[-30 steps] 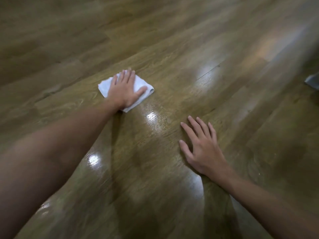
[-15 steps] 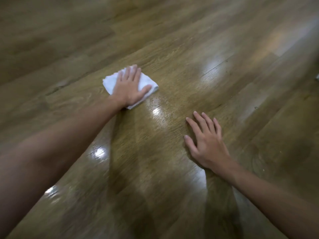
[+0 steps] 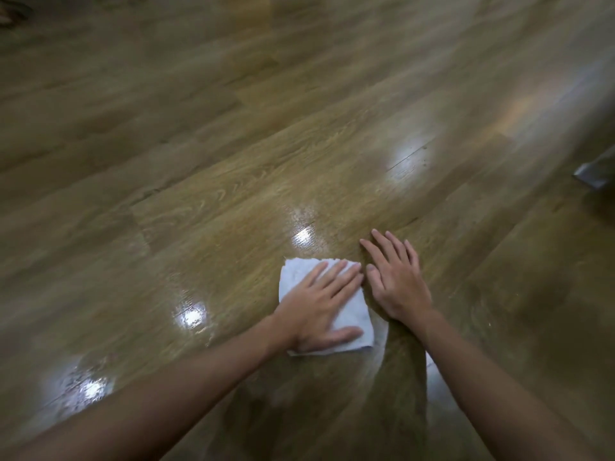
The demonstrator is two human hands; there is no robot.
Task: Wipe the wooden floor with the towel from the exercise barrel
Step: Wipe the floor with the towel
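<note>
**Towel flat on the floor under the left hand**

Towel [image 3: 352,311]: one, white, folded into a rough square, lying on the wooden floor [image 3: 233,201] at about 6 o'clock from the middle of the view. One left hand [image 3: 319,307] presses on it with fingers straight and spread, thumb out along the near edge; nothing is gripped. That hand hides much of the cloth. One right hand [image 3: 396,281] lies palm-down on bare boards at the towel's 3 o'clock, just beside it, fingers straight, holding nothing. Four bright light reflections glint on the glossy boards. At 3 o'clock on the frame edge, one grey object [image 3: 595,173] is cut off and too blurred to identify.
</note>
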